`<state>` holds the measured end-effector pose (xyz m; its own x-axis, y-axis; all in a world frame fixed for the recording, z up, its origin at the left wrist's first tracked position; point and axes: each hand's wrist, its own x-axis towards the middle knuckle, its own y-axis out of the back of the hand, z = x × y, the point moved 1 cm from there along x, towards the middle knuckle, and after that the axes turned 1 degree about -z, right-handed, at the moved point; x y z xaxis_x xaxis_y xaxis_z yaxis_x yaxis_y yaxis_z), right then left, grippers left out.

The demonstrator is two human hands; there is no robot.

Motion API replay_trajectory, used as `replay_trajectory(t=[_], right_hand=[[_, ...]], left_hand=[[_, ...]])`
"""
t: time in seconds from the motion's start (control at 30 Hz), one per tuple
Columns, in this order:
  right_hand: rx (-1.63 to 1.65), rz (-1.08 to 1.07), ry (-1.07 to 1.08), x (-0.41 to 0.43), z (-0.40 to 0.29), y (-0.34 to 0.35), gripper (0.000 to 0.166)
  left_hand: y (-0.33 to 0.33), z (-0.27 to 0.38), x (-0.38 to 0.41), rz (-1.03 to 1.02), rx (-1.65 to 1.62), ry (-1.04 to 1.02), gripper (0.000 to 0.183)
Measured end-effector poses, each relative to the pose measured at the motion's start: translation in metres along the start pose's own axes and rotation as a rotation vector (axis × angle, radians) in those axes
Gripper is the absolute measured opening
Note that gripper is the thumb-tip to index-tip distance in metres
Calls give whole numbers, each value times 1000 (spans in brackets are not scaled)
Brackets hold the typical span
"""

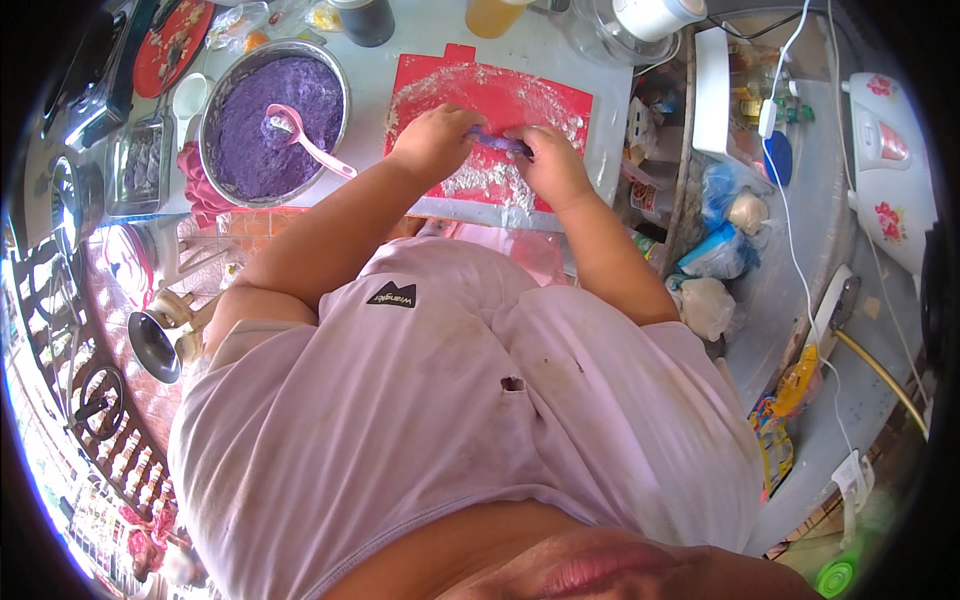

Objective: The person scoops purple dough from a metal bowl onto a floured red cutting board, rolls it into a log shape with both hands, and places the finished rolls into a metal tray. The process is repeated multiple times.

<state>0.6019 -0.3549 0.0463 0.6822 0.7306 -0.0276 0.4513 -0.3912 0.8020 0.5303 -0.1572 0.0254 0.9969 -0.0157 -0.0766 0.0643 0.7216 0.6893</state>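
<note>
A thin strip of purple dough (496, 141) stretches between my two hands over a red cutting board (517, 86) dusted with white flour. My left hand (439, 142) grips its left end, and my right hand (551, 161) pinches the right end. The fingertips partly hide both ends. Left of the board stands a metal bowl (341, 139) of purple mash (247, 127). A pink spoon (307, 146) lies in it, white powder in its scoop and its handle over the rim.
Beside the bowl are a white cup (192, 96), a glass dish of purple pieces (142, 165) and a dark red cloth (202, 187). A red plate (172, 49) sits at the far left. Jars (365, 21) and a white-topped appliance (656, 16) line the back. Shelves with bags (709, 307) stand right.
</note>
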Motion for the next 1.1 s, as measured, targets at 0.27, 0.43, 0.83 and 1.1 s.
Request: replay_trajectory(t=[0.27,0.43,0.83,1.1], right_hand=[[139,-84,-250,12,-16,-10,35],[52,-116,-364,21,-18,-18,32],[199,-156,-37,18,-54,43,27],[219,-136,-103,8,-73,71,25]], left_hand=[[-6,5,9,-25,-58,56,39],[-4,14,10,-126,-414,219,45],[-10,-2,-2,-534,-1466,944,77],[22,8,-4,-457,-1570,552,57]])
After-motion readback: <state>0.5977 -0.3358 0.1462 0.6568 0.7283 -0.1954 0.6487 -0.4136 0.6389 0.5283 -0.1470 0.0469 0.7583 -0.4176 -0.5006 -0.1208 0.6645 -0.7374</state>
